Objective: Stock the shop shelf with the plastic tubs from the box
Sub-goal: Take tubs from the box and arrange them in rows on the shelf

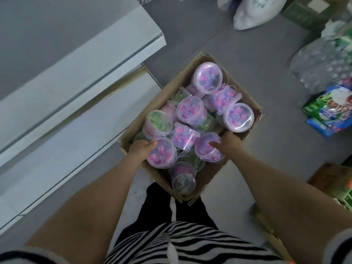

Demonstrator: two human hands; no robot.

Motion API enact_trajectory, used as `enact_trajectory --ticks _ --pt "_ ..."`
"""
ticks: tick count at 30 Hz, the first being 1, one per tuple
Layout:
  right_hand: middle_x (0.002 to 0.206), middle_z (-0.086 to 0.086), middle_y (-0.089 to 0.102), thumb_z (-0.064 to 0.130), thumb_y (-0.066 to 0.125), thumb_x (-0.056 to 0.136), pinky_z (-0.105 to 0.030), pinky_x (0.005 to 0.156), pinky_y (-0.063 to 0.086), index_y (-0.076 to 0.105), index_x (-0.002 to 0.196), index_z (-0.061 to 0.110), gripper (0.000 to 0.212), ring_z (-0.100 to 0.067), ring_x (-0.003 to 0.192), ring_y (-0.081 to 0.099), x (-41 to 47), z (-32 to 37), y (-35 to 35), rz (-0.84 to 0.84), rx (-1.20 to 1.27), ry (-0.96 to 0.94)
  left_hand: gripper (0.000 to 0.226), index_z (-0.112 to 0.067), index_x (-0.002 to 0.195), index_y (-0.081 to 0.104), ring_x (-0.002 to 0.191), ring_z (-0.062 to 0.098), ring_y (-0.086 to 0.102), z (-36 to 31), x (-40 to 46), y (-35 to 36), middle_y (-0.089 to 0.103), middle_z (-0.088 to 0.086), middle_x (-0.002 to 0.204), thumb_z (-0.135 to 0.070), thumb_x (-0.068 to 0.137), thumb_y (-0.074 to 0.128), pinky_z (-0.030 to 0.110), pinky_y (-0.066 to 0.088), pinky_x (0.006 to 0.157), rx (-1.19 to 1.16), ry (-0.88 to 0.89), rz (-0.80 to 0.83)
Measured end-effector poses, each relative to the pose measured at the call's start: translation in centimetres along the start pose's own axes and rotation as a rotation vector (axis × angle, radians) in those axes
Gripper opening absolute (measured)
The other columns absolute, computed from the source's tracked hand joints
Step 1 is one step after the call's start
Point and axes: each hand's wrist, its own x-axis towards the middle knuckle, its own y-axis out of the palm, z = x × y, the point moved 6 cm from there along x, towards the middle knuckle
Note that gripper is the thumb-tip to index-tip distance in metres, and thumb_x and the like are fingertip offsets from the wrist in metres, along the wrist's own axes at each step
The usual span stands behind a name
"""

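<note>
Grey floor, open cardboard box of plastic tubs, white sack, shrink-wrapped bottles, possibly detergent bags

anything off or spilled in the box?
No spill visible. The tubs lie jumbled in the cardboard box, some upright, some tipped on their sides. Left hand and right hand each grip one.

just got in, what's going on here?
A person stands over an open cardboard box on the floor, full of clear plastic tubs. The left hand grips one pink-filled tub and the right hand grips another, both still in the box. The white shelf is to their left; no tubs show on it.
</note>
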Motion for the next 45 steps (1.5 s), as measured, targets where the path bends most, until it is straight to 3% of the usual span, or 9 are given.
enact_trajectory --ticks 7,13,17,23,27,32,36,43,45 --pt "0.103 -0.013 0.068 0.061 0.07 0.078 -0.03 0.07 0.041 0.066 0.107 0.002 0.066 -0.029 0.097 0.064 0.3 -0.7 0.2 0.072 -0.044 0.06 0.046 -0.004 0.102 0.069 0.096 0.031 0.068 1.2 0.9 0.7 0.071 0.016 0.104 -0.042 0.077 0.077 0.044 0.056 0.089 -0.195 -0.114 0.047" --pt "0.116 -0.015 0.065 0.052 0.076 0.078 -0.036 0.083 0.05 0.059 0.121 0.0 0.07 -0.031 0.108 0.063 -1.0 -1.0 0.9 0.081 0.097 0.147 0.058 -0.007 0.098 0.072 0.095 0.026 0.069 1.4 0.6 1.9 0.073 0.008 0.101 -0.044 0.056 0.088 0.044 0.055 0.09 -0.291 -0.11 0.161" --pt "0.112 -0.015 0.07 0.044 0.084 0.072 -0.039 0.088 0.053 0.067 0.114 0.0 0.063 -0.03 0.102 0.067 -2.1 -1.6 1.2 0.028 0.288 0.168 0.043 -0.01 0.108 0.07 0.103 0.019 0.063 0.7 -1.1 2.2 0.07 0.003 0.11 -0.027 0.072 0.083 0.031 0.045 0.082 -0.388 -0.063 0.21" --pt "0.088 -0.005 0.06 0.036 0.083 0.076 -0.031 0.065 0.047 0.068 0.108 0.002 0.05 -0.017 0.072 0.056 -5.1 -1.4 0.8 -0.021 0.462 0.118 0.057 -0.009 0.129 0.055 0.125 0.021 0.051 0.8 -3.1 2.8 0.06 0.004 0.13 -0.025 0.079 0.078 0.039 0.038 0.108 -0.559 -0.078 0.293" --pt "0.096 -0.009 0.066 0.043 0.088 0.066 -0.029 0.059 0.048 0.065 0.105 0.004 0.06 -0.019 0.077 0.061 -7.3 -0.9 0.7 -0.054 0.548 0.059 0.066 -0.011 0.135 0.051 0.129 0.023 0.048 0.9 -4.7 2.5 0.057 0.006 0.134 -0.032 0.079 0.077 0.042 0.034 0.113 -0.666 -0.037 0.315" --pt "0.101 -0.004 0.069 0.045 0.089 0.063 -0.027 0.054 0.05 0.064 0.112 0.008 0.066 -0.018 0.081 0.066 -10.5 -0.1 -0.1 -0.078 0.663 -0.038 0.063 -0.007 0.127 0.055 0.121 0.023 0.056 2.0 -7.4 1.0 0.06 0.01 0.13 -0.034 0.075 0.08 0.041 0.04 0.11 -0.788 0.006 0.26" --pt "0.112 -0.003 0.07 0.04 0.091 0.063 -0.041 0.081 0.06 0.063 0.122 0.014 0.07 -0.023 0.095 0.07 -13.9 0.9 -0.6 -0.057 0.804 -0.151 0.05 -0.006 0.113 0.058 0.108 0.023 0.063 4.0 -10.4 -0.8 0.065 0.012 0.119 -0.032 0.076 0.08 0.039 0.049 0.101 -0.873 0.059 0.172" --pt "0.114 -0.005 0.071 0.052 0.094 0.045 -0.049 0.083 0.059 0.065 0.116 0.017 0.084 -0.029 0.1 0.069 -21.8 2.4 0.7 0.082 0.907 -0.303 0.057 -0.001 0.114 0.055 0.104 0.028 0.065 9.1 -19.4 -4.0 0.062 0.014 0.113 -0.034 0.075 0.081 0.04 0.055 0.092 -1.008 0.211 -0.027" --pt "0.115 -0.007 0.068 0.05 0.092 0.054 -0.046 0.081 0.06 0.063 0.117 0.017 0.076 -0.029 0.103 0.067 -24.8 3.4 1.2 0.111 0.896 -0.37 0.054 -0.001 0.114 0.055 0.1 0.027 0.066 10.7 -22.7 -4.9 0.063 0.009 0.103 -0.033 0.077 0.079 0.037 0.058 0.086 -1.058 0.268 -0.067"
